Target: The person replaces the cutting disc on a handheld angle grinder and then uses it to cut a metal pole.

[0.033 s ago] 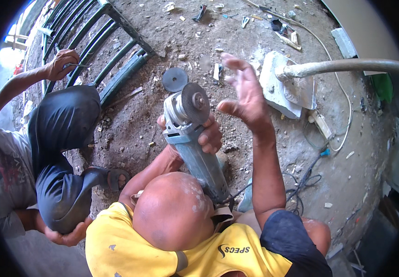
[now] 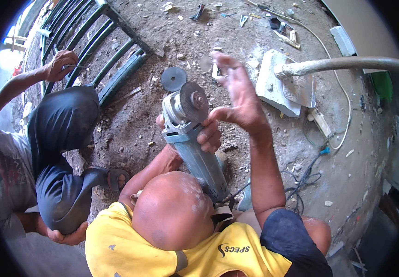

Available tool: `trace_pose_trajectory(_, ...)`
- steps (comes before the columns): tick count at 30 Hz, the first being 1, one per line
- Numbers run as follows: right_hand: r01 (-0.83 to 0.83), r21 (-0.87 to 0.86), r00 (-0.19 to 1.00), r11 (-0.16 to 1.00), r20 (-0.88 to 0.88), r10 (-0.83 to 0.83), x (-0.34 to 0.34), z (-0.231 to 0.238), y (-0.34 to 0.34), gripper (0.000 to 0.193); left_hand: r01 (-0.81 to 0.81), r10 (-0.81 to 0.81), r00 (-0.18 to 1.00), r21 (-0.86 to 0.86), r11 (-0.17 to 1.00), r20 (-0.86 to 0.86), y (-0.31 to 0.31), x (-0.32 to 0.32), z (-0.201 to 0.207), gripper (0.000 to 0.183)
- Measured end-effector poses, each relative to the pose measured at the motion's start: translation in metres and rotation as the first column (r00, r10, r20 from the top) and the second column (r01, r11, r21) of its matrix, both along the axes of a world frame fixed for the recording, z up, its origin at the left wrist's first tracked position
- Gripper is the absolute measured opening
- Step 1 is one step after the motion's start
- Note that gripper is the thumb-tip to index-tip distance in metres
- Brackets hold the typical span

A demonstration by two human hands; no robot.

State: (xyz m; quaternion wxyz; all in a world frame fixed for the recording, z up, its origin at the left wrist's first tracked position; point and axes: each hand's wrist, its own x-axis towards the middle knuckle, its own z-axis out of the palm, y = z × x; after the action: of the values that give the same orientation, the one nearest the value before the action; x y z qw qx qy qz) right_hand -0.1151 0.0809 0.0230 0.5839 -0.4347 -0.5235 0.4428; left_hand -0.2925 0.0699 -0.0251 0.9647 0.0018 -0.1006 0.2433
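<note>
Neither my left hand nor my right hand shows. In front of me sits a co-worker in a yellow and dark blue shirt (image 2: 171, 256), seen from above and behind. Their left hand (image 2: 208, 137) grips an angle grinder (image 2: 197, 157) near its head, with the worn disc facing up. Their right hand (image 2: 242, 99) is raised beside the disc, fingers spread and blurred, the thumb close to its edge; touching or not, I cannot tell. On the dirt beyond lies a loose dark disc (image 2: 174, 79). A second person's hand (image 2: 63, 63) at far left holds a thin metal rod (image 2: 80, 67).
A dark green barred metal frame (image 2: 130, 34) lies at the upper left. On the right, a curved pipe (image 2: 342, 65) rises from a whitish block (image 2: 273, 81). A pale cable (image 2: 350, 111), a dark cord (image 2: 304, 184) and scattered debris lie on the ground.
The co-worker's raised right hand has shifted left, its thumb closer to the grinder disc. The view has turned very slightly; the grinder stays in their left hand.
</note>
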Motion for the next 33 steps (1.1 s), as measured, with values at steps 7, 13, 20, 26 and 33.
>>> trace_pose_trajectory(7, 0.117, -0.144, 0.993, 0.983, -0.012, -0.12, 0.012, -0.02, 0.002, 0.116, 0.022, -0.02, 0.999, -0.041, 0.999, 0.036, -0.003, 0.003, 0.0, 0.097)
trace_pose_trajectory(13, -0.046, -0.038, 0.999, 0.998, 0.019, 0.047, -0.012, -0.004, 0.011, 0.108, 0.064, -0.061, 0.998, -0.09, 0.994, 0.027, -0.001, 0.005, -0.002, 0.078)
trace_pose_trajectory(20, 0.01, 0.01, 1.0, 1.0, 0.015, -0.01, -0.008, -0.001, 0.006, 0.1, 0.054, -0.054, 0.999, -0.075, 0.996, 0.004, -0.004, 0.004, -0.015, 0.031)
trace_pose_trajectory(26, 0.217, -0.072, 0.974, 0.973, 0.081, -0.211, 0.014, -0.021, 0.015, 0.097, 0.044, -0.044, 0.999, 0.016, 0.999, 0.018, 0.001, 0.003, -0.01, 0.025)
trace_pose_trajectory(33, 0.071, -0.001, 0.971, 0.997, 0.229, -0.069, -0.008, -0.01, 0.019, 0.118, 0.154, -0.143, 0.985, -0.113, 0.982, 0.098, 0.002, 0.001, -0.006, 0.033)
